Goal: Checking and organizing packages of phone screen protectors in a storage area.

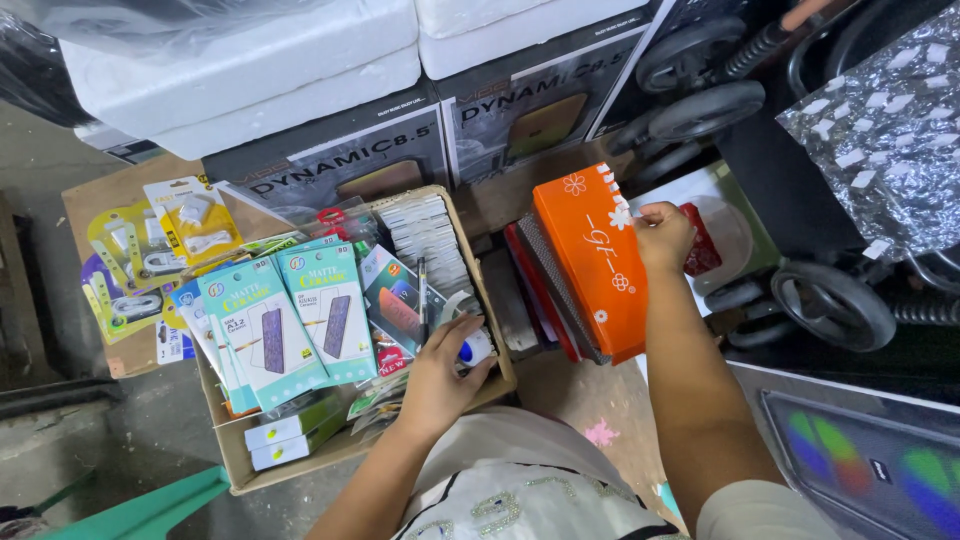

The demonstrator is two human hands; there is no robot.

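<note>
Head view: the left hand (440, 385) reached into the cardboard box (240, 455) of phone accessory packets, its fingers (470, 360) closed around a small white-and-blue object (474, 350) at the box's near right corner, just beside a roll of tape (460, 303). The right hand (662, 238) pinched the top edge of the orange box (590, 260), which stood tilted against red and grey flat boxes (535, 285). A firm pinch would probably have kept the orange box from tipping while the left hand worked.

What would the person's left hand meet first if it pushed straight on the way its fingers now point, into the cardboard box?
Probably the white roll of tape that the left hand already touches, with the black pen and the stack of thin white packets beyond; depth is unclear.
</note>
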